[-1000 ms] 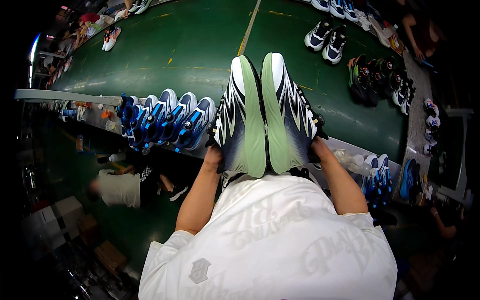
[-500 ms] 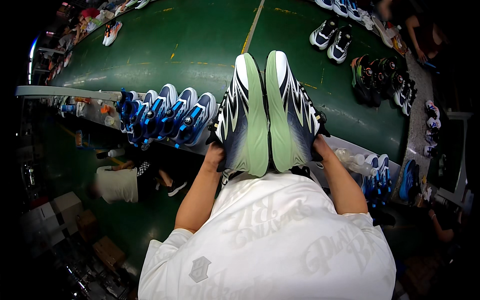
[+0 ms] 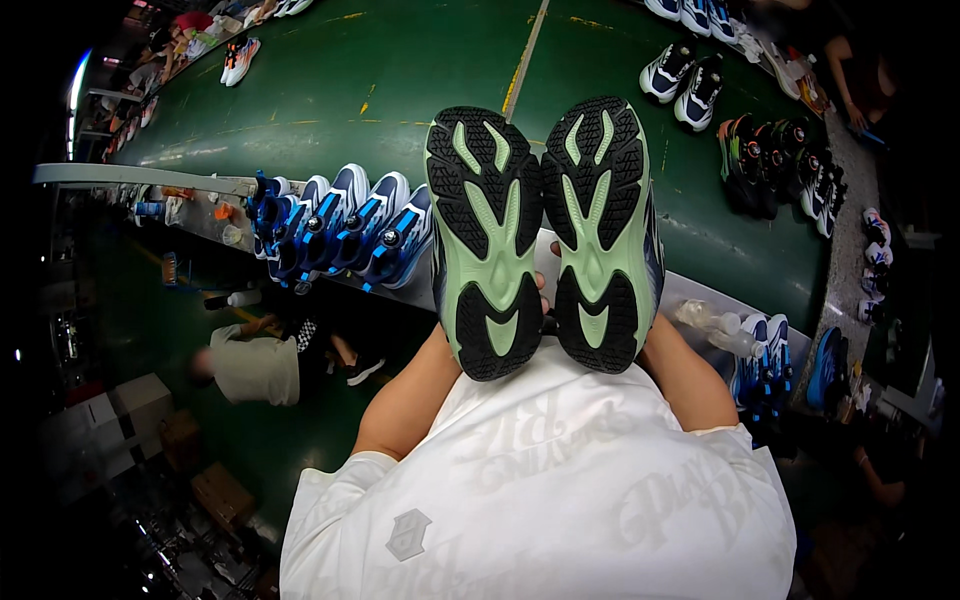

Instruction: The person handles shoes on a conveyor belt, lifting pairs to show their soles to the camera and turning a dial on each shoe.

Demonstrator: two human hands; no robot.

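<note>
Since a moment ago the two shoes have been tipped back toward the person, so their sides no longer show and the soles face the camera. The left shoe (image 3: 487,240) and the right shoe (image 3: 600,232) are held side by side, nearly touching, above the edge of the green conveyor belt (image 3: 330,90), black treads with pale green centres turned up. Both hands are almost wholly hidden behind the shoes; only a fingertip or two shows in the gap between the soles, so whether the fingers are spread or pressed together cannot be told. The forearms rise from the white shirt (image 3: 540,500) to the heels. A row of blue shoes (image 3: 340,225) stands on the belt's near edge to the left, and dark pairs (image 3: 775,165) lie farther right.
</note>
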